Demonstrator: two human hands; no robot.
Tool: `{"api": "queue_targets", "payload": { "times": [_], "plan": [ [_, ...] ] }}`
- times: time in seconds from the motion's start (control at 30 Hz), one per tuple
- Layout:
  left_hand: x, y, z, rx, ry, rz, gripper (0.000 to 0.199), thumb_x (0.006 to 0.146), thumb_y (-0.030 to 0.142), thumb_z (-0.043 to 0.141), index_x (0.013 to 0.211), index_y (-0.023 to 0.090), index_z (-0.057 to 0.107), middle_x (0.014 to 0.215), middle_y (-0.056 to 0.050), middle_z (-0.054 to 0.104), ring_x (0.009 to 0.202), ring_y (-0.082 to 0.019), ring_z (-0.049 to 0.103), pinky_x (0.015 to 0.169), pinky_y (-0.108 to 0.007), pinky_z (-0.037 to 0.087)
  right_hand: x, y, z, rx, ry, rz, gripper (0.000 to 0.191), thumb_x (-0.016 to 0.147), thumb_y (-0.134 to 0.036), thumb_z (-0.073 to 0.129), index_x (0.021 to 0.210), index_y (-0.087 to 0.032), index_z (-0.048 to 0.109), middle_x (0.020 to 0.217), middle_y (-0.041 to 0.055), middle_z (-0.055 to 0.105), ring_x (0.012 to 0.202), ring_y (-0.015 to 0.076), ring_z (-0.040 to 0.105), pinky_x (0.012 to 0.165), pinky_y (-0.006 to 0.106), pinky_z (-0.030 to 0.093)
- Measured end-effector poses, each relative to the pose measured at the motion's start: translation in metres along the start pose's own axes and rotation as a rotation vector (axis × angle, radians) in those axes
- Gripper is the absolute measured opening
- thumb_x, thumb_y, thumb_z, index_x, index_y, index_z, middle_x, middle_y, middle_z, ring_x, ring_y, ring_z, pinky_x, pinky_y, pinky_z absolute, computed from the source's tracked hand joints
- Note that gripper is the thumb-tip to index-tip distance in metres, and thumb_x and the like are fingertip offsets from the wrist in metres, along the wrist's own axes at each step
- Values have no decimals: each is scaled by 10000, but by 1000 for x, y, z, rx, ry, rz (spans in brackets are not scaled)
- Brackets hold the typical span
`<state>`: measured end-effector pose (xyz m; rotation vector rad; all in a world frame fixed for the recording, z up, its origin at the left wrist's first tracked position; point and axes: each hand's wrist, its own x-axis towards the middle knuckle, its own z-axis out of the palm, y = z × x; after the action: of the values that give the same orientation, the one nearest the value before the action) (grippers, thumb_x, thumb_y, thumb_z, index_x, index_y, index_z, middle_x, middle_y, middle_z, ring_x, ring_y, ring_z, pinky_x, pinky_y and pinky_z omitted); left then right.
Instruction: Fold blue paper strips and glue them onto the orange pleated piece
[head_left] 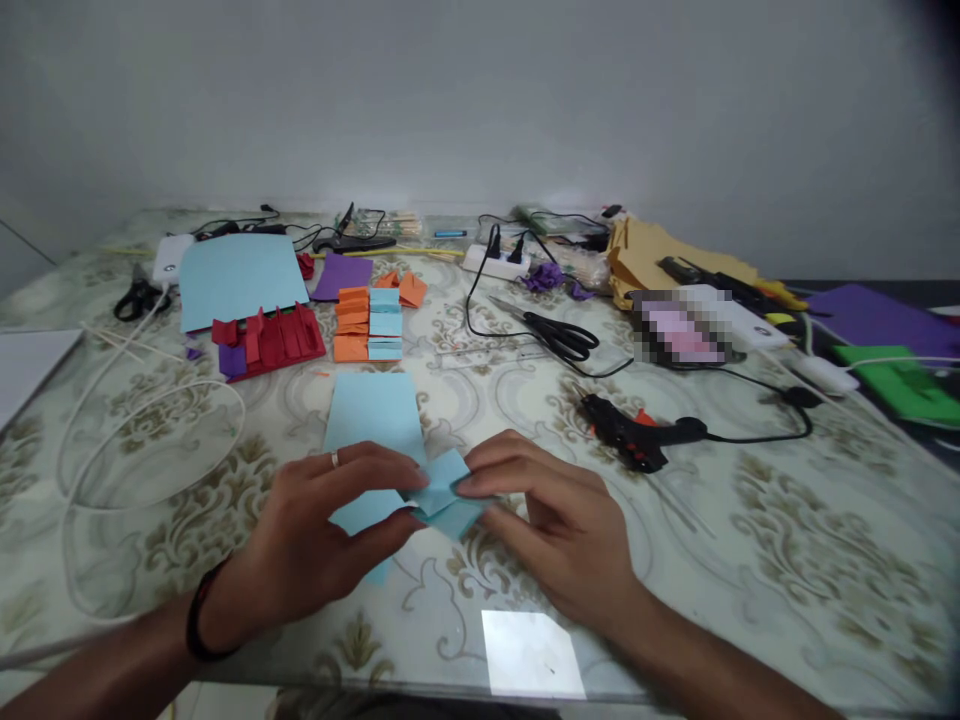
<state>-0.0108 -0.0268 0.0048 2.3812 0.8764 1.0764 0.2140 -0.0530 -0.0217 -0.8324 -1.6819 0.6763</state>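
A small folded piece of light blue paper is held between both hands above the table. My left hand, with a ring and a dark wristband, pinches its left side between thumb and fingers. On the right side, my right hand grips the same piece with thumb and fingertips. Behind and beneath my left hand lies a light blue paper strip, partly hidden by the fingers. Folded orange pieces and folded light blue pieces stand in rows beyond it.
Folded red pieces and a large light blue sheet lie at the back left. Black scissors, a glue gun with a cable and a power strip are beyond my right hand. A white patch shows near the front edge.
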Motion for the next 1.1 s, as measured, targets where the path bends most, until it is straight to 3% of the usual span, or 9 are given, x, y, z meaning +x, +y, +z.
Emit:
{"api": "queue_targets", "payload": {
  "times": [0.2, 0.33, 0.43, 0.63, 0.9, 1.1],
  "plan": [
    [-2, 5, -2, 71, 66, 177, 102, 932, 135, 670, 967, 228, 694, 867, -15, 823, 740, -148, 799, 685, -216, 661, -2, -5, 2, -70, 28, -157, 301, 840, 31, 638, 996, -209, 734, 910, 67, 732, 843, 201, 704, 733, 364, 595],
    [-5, 6, -1, 101, 96, 145, 186, 932, 177, 685, 1107, 236, 668, 852, -8, 827, 718, -153, 798, 696, -225, 665, -4, -7, 0, -30, 46, -173, 384, 818, 45, 651, 1087, -225, 695, 894, 55, 747, 833, 203, 710, 716, 352, 607],
    [-4, 5, -1, 156, 38, 145, 217, 949, 239, 689, 1164, 220, 672, 891, -23, 828, 739, -154, 798, 715, -220, 652, -5, -7, -2, -34, 17, -176, 451, 813, 40, 669, 1157, -251, 654, 904, 46, 759, 854, 208, 714, 737, 363, 612],
    [0, 1, -1, -47, -80, 86, 105, 943, 243, 706, 1046, 245, 688, 851, -11, 788, 720, -157, 764, 628, -237, 611, -4, -7, -5, -117, -62, -245, 388, 886, -42, 676, 1206, -257, 627, 924, 54, 776, 837, 209, 720, 757, 385, 605],
    [4, 5, -4, 22, 12, 183, 52, 962, 201, 675, 1006, 197, 703, 796, -30, 778, 690, -154, 756, 617, -236, 623, 1, -8, -5, -170, -32, -252, 223, 930, -146, 695, 1147, -197, 710, 911, 82, 782, 821, 223, 721, 723, 389, 594],
    [4, 5, -6, 8, 20, 236, 172, 893, 99, 706, 1034, 195, 728, 825, -34, 780, 729, -178, 752, 645, -281, 636, 0, -7, -3, -176, -4, -248, 214, 915, -120, 691, 1108, -203, 731, 906, 83, 783, 801, 227, 717, 714, 406, 588]
  ]
}}
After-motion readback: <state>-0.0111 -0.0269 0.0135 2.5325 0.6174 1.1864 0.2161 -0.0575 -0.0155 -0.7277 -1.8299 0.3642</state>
